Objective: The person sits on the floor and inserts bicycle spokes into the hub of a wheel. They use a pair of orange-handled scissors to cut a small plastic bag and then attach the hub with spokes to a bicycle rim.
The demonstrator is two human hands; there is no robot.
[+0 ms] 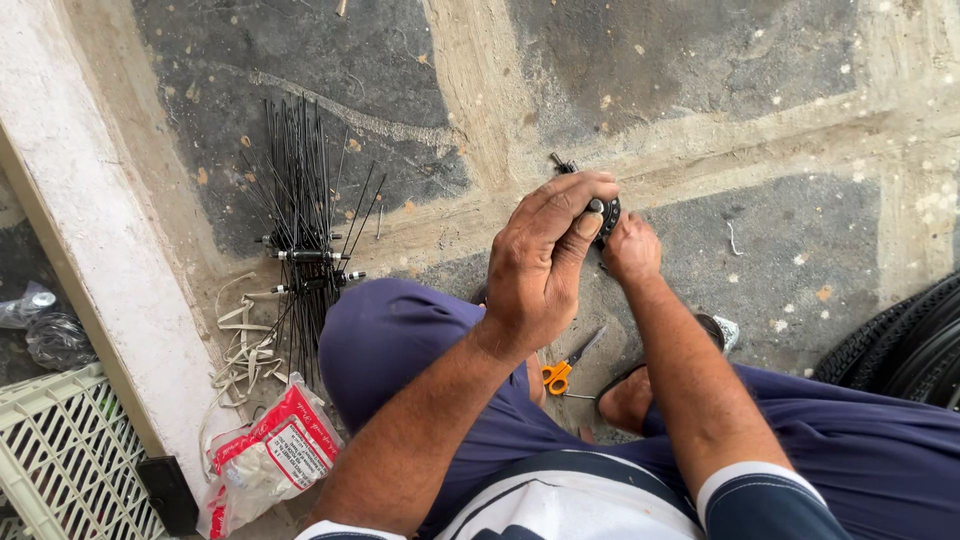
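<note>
1. I see my left hand [545,265] at the centre of the frame, its fingers curled over a small black metal part [603,215]; the thumb presses against the part's silvery end.
2. My right hand [630,248] sits just right of it, clenched on the same part from below. Its fingertips are hidden behind the left hand.
3. The part is held just above the stone floor [760,90], slightly above mid-frame, between both hands.
4. Orange-handled scissors [568,368] lie on the floor below the hands, between my knees.
5. A bundle of black spokes [303,210] lies in the upper left, with white strips [240,350] just beneath it.
6. A red and white plastic bag [268,458] rests at lower left, beside a pale plastic crate [65,465].
7. Black tyres [905,350] show at the right edge.
</note>
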